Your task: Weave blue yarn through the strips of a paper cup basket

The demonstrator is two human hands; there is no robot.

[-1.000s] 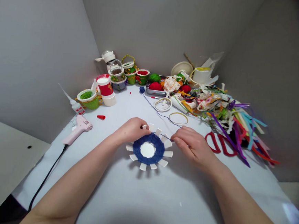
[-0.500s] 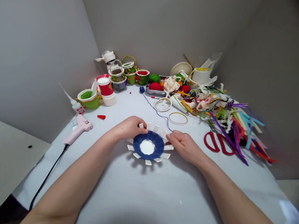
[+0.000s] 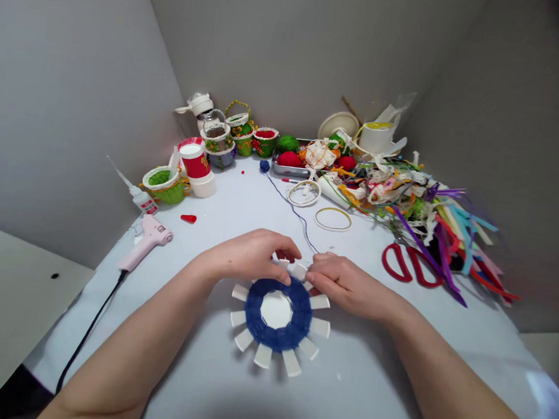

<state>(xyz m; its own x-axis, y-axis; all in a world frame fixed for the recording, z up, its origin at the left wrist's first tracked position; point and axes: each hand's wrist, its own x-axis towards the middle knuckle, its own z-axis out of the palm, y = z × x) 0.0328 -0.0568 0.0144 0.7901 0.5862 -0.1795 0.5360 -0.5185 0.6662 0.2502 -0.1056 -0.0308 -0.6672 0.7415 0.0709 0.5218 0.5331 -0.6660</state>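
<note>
A paper cup (image 3: 319, 329) cut into white strips that splay outward is held above the table, its open side facing me. Blue yarn (image 3: 253, 327) is woven round the strips in a wide band. My right hand (image 3: 341, 280) is closed on the strips at the cup's upper right, thumb in front. A loose yarn strand (image 3: 302, 221) runs from a small blue ball (image 3: 264, 166) to the fingers of that hand. At the top of the cup, my left hand (image 3: 256, 256) has thumb and fingers apart around a strip, the thumb by the blue band.
A pink glue gun (image 3: 148, 241), a glue bottle (image 3: 143, 200) and a red cap (image 3: 188, 218) lie left. Small decorated baskets (image 3: 217, 139) stand behind. Red-handled scissors (image 3: 413, 266) lie right, beside piled ribbons (image 3: 457, 227). A tray (image 3: 289, 170) holds yarn balls.
The cup has come nearer to me and tilted so its open side faces me more. My left hand has moved right along its top, and its fingers have parted.
</note>
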